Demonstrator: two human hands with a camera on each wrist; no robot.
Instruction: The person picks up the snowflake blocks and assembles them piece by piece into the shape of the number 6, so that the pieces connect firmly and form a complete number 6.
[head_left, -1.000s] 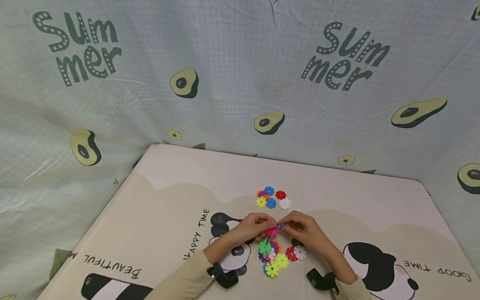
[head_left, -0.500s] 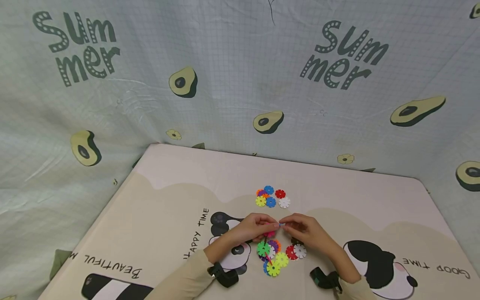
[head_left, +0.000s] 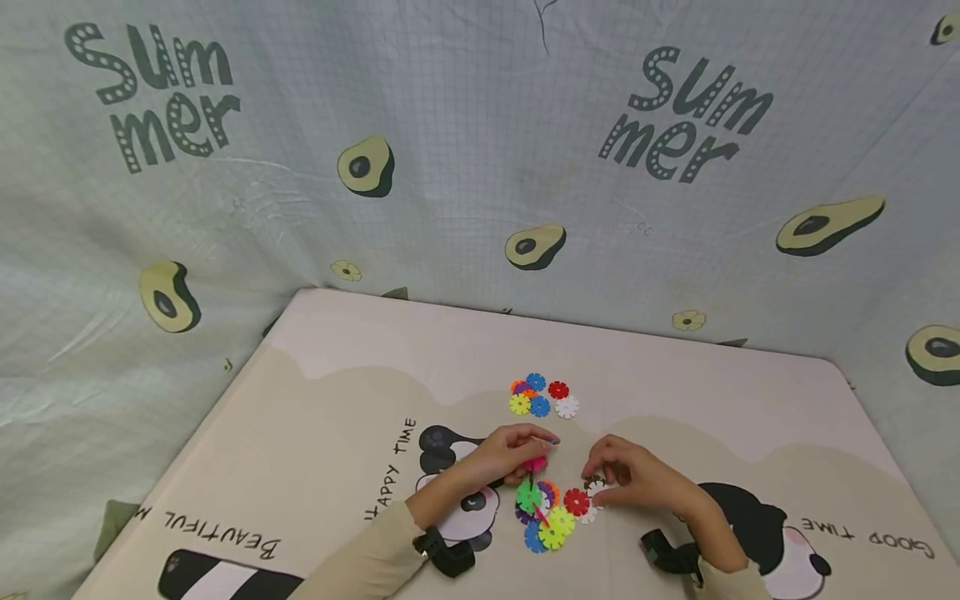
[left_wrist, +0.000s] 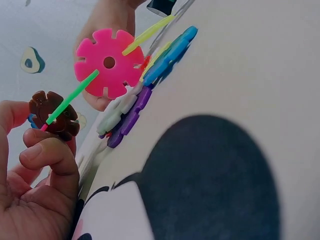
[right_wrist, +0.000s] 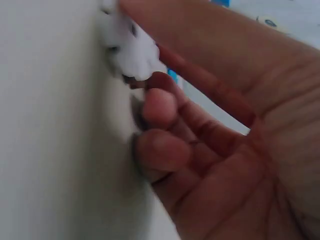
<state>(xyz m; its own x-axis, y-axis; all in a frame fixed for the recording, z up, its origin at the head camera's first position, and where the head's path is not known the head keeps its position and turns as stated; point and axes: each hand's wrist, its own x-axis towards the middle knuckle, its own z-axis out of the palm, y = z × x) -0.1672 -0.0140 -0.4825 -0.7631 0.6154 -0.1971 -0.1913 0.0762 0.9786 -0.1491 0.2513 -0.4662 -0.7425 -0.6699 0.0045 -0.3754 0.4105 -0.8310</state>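
While the left hand (head_left: 516, 450) pinches a chain of joined colored discs (head_left: 528, 495) over the table (head_left: 360, 379), a blue disc (head_left: 534, 538) lies near its lower end; farther right, beside a red disc (head_left: 577, 502), a white disc (head_left: 597, 488) is clamped between the right hand's (head_left: 637, 475) thumb and fingers.

Two hands (head_left: 512, 455), three yellow discs (head_left: 552, 537), two red discs (head_left: 577, 502), one green disc (head_left: 528, 497).

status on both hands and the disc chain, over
Left hand holds disc chain. Right hand pinches white disc. Other discs lie close by, possibly in the way.
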